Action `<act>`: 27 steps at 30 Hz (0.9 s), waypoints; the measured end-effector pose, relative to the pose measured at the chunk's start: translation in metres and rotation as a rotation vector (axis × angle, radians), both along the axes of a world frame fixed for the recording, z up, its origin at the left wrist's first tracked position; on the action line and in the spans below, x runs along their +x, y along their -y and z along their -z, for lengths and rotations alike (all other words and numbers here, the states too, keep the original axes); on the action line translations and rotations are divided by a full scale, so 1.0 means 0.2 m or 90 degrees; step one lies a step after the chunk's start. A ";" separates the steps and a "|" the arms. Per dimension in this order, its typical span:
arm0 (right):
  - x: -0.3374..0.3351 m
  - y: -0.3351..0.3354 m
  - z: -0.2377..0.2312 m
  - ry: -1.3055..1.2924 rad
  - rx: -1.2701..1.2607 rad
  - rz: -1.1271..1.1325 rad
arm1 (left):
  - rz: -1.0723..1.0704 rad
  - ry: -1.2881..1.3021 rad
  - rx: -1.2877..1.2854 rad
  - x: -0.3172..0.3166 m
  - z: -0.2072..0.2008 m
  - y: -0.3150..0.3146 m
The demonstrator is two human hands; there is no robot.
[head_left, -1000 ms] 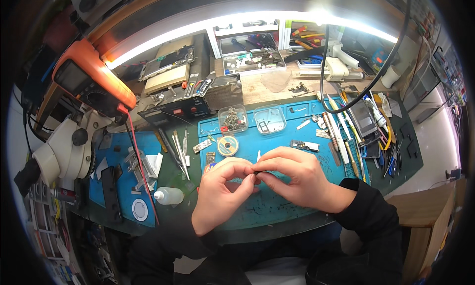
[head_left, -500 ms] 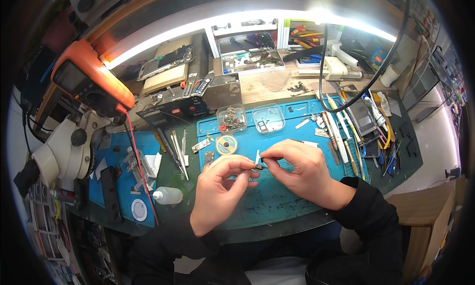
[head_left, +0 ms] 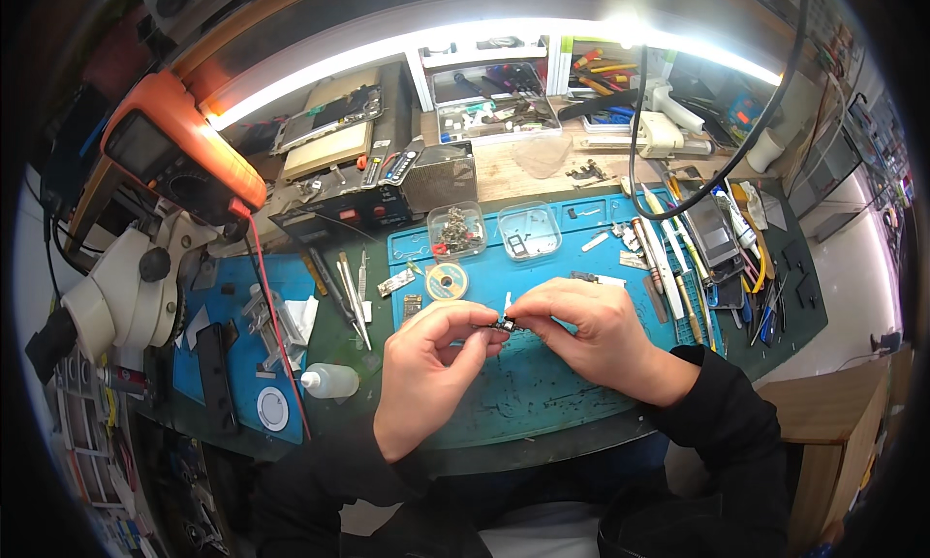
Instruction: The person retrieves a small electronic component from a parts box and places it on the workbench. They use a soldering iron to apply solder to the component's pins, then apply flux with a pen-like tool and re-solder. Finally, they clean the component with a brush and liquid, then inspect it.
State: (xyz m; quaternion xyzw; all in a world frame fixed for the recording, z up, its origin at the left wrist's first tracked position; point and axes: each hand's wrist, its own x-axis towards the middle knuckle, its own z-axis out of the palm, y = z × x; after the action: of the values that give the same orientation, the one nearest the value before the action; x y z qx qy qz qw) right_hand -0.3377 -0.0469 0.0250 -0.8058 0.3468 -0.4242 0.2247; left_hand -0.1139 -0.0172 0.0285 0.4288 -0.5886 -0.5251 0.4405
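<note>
Over the blue work mat (head_left: 465,403), my left hand (head_left: 426,369) pinches a small dark electronic part (head_left: 505,324) between thumb and fingers. My right hand (head_left: 591,335) comes in from the other side, thumb and fingertips closed on the part's right end. A thin white strip (head_left: 508,301) sticks up beside it. The part is too small to name its exact kind. Beyond my left hand lies a round spool (head_left: 447,282) of wire or solder. A small bottle (head_left: 329,381) with clear liquid lies left of my left wrist.
Two clear tubs (head_left: 455,231) stand at the mat's far edge, one full of small metal bits. Pens, tweezers and tools (head_left: 678,267) crowd the right side. An orange multimeter (head_left: 179,156) and a white microscope arm (head_left: 136,287) occupy the left. A black cable (head_left: 635,161) loops overhead.
My right fingertips have come slightly lower and closer to the left ones, onto the small part. The part looks turned between the fingers. The whole view has shifted slightly.
</note>
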 end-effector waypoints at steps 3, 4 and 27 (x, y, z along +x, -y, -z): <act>0.00 0.00 0.00 0.000 0.004 -0.005 | -0.010 -0.002 0.001 0.00 0.00 0.01; 0.00 0.00 0.00 -0.001 0.002 -0.003 | -0.020 -0.005 0.001 0.00 0.00 0.01; 0.01 -0.04 -0.02 0.068 0.240 -0.019 | -0.041 0.077 -0.216 -0.01 0.01 -0.01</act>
State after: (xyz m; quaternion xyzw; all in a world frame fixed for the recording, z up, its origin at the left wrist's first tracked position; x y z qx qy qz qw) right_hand -0.3363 -0.0388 0.0288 -0.7309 0.3957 -0.3904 0.3961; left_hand -0.1168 -0.0147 0.0262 0.3977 -0.6802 -0.3770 0.4869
